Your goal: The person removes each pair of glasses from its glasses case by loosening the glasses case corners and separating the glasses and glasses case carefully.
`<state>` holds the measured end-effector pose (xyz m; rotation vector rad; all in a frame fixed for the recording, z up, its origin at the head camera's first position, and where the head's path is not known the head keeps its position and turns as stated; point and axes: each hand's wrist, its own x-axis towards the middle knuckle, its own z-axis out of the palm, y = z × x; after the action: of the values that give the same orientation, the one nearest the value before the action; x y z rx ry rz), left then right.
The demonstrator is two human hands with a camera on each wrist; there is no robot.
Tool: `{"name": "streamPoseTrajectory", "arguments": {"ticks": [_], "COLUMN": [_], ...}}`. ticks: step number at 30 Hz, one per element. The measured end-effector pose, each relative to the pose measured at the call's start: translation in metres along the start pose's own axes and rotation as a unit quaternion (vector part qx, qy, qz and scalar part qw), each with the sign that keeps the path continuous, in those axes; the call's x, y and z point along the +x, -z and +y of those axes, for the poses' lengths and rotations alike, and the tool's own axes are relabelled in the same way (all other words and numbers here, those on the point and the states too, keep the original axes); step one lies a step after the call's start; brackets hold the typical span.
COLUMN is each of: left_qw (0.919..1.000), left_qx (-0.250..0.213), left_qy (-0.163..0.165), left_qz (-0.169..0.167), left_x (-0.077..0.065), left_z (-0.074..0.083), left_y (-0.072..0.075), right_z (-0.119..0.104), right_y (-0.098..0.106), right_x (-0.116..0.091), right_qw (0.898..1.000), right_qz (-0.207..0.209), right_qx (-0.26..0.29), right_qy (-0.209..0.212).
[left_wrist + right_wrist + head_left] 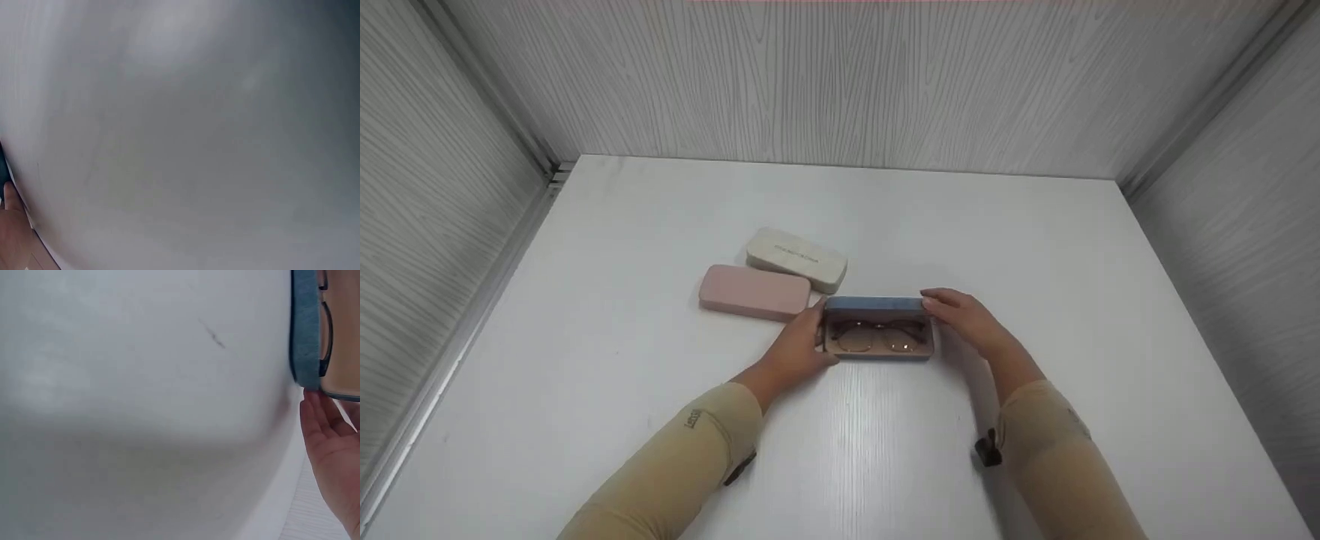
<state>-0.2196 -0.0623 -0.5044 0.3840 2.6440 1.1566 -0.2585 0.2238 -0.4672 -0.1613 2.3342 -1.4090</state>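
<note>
On the bench, about midway between its left and right edges, the left hand grips the left end of an open blue case with glasses inside. The right hand, fingers fairly straight, touches the lid's right end. A pink case and white case lie nearer the bench's left edge.

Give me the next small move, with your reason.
Probably the right hand should ease the blue lid down: it touches the lid's corner, the glasses lie inside the open case, and the left hand grips the case's left end.
</note>
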Motion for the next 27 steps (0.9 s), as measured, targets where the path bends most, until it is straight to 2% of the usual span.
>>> {"name": "streamPoseTrajectory", "arguments": {"ticks": [3,6,10,14,18,21,23,25,27], "left_qw": [1.0,1.0,1.0,1.0,0.9999,0.9999,0.9999,1.0,1.0], "left_qx": [-0.002,0.001,-0.002,-0.001,0.007,0.012,0.011,0.007,0.003], "left_qy": [-0.001,0.002,0.003,-0.003,-0.001,0.002,0.004,0.003,0.004], "left_qz": [-0.001,0.0,0.002,0.006,0.008,0.006,0.004,0.003,0.004], "left_x": [0.001,0.002,0.002,0.002,0.003,0.002,0.002,0.001,0.001], "left_z": [-0.001,-0.001,-0.002,-0.002,-0.002,0.0,0.001,0.002,0.003], "left_y": [0.0,0.0,-0.001,-0.001,-0.001,0.0,0.0,0.0,0.0], "right_z": [-0.005,-0.013,-0.026,-0.036,-0.043,-0.043,-0.041,-0.038,-0.035], "right_y": [0.001,-0.001,-0.012,-0.03,-0.049,-0.062,-0.069,-0.075,-0.082], "right_x": [-0.005,-0.01,-0.018,-0.027,-0.034,-0.034,-0.033,-0.03,-0.026], "right_qw": [0.998,0.987,0.956,0.923,0.911,0.908,0.902,0.893,0.878], "right_qz": [0.043,0.1,0.176,0.207,0.189,0.162,0.148,0.143,0.144], "right_qx": [-0.04,-0.071,-0.129,-0.187,-0.249,-0.301,-0.334,-0.366,-0.4], "right_qy": [0.035,0.104,0.196,0.265,0.27,0.243,0.23,0.221,0.219]}}
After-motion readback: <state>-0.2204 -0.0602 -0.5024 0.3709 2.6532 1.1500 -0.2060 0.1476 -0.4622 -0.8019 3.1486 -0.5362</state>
